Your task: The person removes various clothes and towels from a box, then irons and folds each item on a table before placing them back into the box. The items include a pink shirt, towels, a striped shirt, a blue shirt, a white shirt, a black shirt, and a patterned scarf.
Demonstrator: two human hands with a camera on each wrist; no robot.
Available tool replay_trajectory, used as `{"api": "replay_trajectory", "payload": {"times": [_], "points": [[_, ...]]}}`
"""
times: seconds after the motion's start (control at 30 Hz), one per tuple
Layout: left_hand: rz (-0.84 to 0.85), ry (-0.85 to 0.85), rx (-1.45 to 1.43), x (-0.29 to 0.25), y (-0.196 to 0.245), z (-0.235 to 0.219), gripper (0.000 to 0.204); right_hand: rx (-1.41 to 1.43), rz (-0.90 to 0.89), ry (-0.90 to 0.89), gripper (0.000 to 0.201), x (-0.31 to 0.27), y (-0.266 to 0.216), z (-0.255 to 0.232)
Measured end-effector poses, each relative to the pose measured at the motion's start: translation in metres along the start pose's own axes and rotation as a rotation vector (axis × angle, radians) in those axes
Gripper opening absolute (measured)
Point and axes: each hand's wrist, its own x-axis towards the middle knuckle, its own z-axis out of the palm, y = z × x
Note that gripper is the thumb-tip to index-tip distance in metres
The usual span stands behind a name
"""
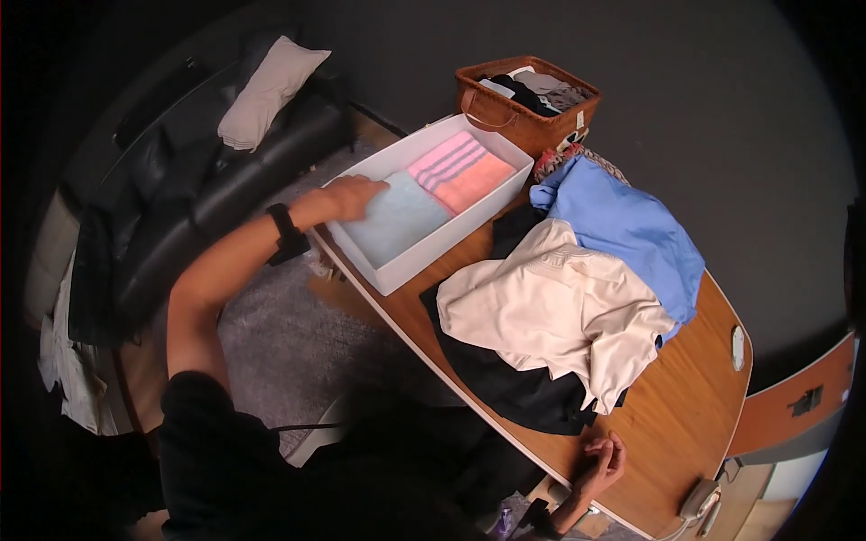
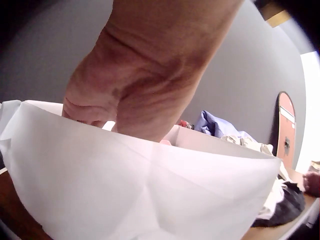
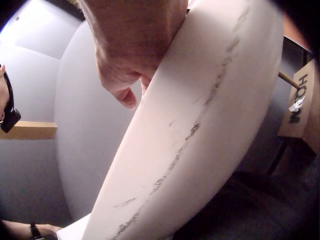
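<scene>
My left hand (image 1: 350,197) reaches over the near wall of a white open box (image 1: 429,254), its fingers on a folded light blue cloth (image 1: 408,215). In the left wrist view the box wall hides the fingertips. Beside the blue cloth, a folded pink and orange cloth (image 1: 460,171) with purple-grey stripes fills the other part of the box. My right hand (image 1: 605,464) rests at the near table edge, fingers loosely bent and holding nothing. Just beyond it lie a cream satin garment (image 1: 564,307), a blue garment (image 1: 631,234) and a black garment (image 1: 505,397) in a heap.
A brown basket (image 1: 532,131) with clothes stands behind the box on the wooden table (image 1: 686,397). A small white object (image 1: 738,348) lies near the right edge, and a corded device (image 1: 700,498) at the near right corner. A black sofa (image 1: 216,185) with a pale pillow (image 1: 271,95) stands left.
</scene>
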Motion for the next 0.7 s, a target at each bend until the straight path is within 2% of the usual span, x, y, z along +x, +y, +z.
{"api": "replay_trajectory", "payload": {"times": [0.07, 0.2, 0.27, 0.37, 0.43, 0.57, 0.7], "points": [[-0.044, 0.003, 0.094, -0.009, 0.013, -0.012, 0.079, 0.012, -0.002, 0.002, 0.029, 0.000, -0.001, 0.001], [0.032, 0.160, 0.193, -0.031, 0.043, -0.028, 0.063, 0.028, -0.002, -0.008, 0.028, 0.002, 0.005, 0.002], [0.107, 0.215, 0.148, -0.042, 0.068, -0.041, 0.054, 0.018, 0.046, 0.021, 0.028, -0.001, -0.004, 0.002], [0.306, 0.448, 0.069, -0.053, 0.095, -0.038, 0.045, 0.067, 0.033, -0.002, 0.026, -0.002, -0.007, 0.005], [0.400, 0.486, 0.005, -0.065, 0.125, -0.042, 0.041, 0.076, 0.018, -0.043, 0.026, -0.001, -0.004, 0.001], [0.593, 0.466, -0.095, -0.082, 0.180, -0.044, 0.037, 0.073, 0.085, -0.021, 0.024, -0.002, -0.013, 0.004], [0.692, 0.371, -0.091, -0.081, 0.215, -0.042, 0.037, 0.094, 0.110, -0.018, 0.023, -0.003, -0.021, 0.008]]}}
